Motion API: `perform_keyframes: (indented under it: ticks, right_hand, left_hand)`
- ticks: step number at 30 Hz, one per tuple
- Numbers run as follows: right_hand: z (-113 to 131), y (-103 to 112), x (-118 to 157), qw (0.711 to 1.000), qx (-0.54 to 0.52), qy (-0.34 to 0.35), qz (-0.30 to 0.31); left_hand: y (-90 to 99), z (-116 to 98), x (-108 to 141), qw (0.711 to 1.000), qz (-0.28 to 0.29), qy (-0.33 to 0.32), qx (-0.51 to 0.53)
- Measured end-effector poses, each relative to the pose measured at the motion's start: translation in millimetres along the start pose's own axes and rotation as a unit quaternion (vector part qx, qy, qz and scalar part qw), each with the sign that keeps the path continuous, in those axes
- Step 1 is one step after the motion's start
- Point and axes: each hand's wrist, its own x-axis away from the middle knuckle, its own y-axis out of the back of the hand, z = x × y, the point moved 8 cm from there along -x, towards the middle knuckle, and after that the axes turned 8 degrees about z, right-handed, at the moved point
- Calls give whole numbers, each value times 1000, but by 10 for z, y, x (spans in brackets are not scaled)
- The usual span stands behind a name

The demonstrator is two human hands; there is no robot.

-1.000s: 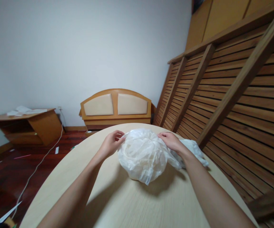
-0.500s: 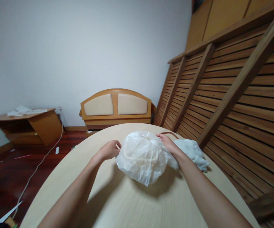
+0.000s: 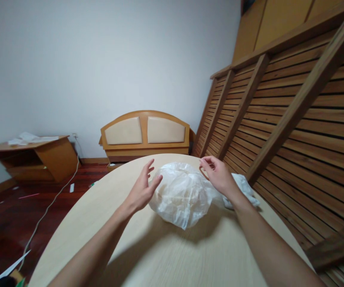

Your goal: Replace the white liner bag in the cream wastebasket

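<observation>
A rounded bundle wrapped in a thin white plastic bag (image 3: 182,197) rests on the round pale wooden table (image 3: 172,255). Pale curved edges show faintly through the film; what is inside cannot be made out. My left hand (image 3: 143,185) is open at the bag's left side, thumb and fingers spread. Beyond the bag's right side, my right hand (image 3: 218,171) has its fingers curled around a thin brown strap (image 3: 203,173), whose loop hangs below the fingertips. The rest of the strap is hidden by the hand. A crumpled pale cloth-like bundle (image 3: 245,189) lies behind my right wrist.
A slatted wooden panel (image 3: 303,131) leans along the table's right side. Behind the table stands a padded headboard (image 3: 145,147). To the left are a low wooden desk (image 3: 52,159) with papers and a white cable (image 3: 52,203) across the dark floor.
My left hand has come off the bag and spread its fingers. My right hand has left the bag and risen slightly rightward, now with the brown strap at its fingers.
</observation>
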Motion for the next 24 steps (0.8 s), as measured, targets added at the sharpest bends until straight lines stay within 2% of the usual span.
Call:
perform_keyframes:
  ticks: [3, 6, 9, 11, 13, 16, 21, 24]
  right_hand:
    - [177, -63, 321, 998, 44, 53, -16]
    - [295, -98, 680, 984, 91, 148, -41]
    - [419, -114, 1046, 941, 158, 289, -72]
    - [487, -155, 1252, 904, 200, 370, -76]
    - [547, -233, 1399, 875, 226, 424, -54]
    - [649, -402, 1553, 846, 251, 471, -8]
    - [746, -643, 1680, 831, 265, 488, 33]
    - [744, -684, 1679, 831, 268, 487, 30]
  left_hand:
    - [-28, 60, 295, 999, -19, -41, -11]
    - [-29, 2, 634, 983, -43, -152, -97]
    - [-86, -49, 879, 954, -30, -240, -176]
    - [-83, -45, 950, 941, -52, -258, -212]
    - [-56, -21, 968, 934, -93, -251, -237]
    - [-49, -4, 973, 922, -133, -252, -263]
    - [-105, -55, 972, 904, -98, -298, -291]
    - [-116, -38, 955, 896, -74, -311, -309]
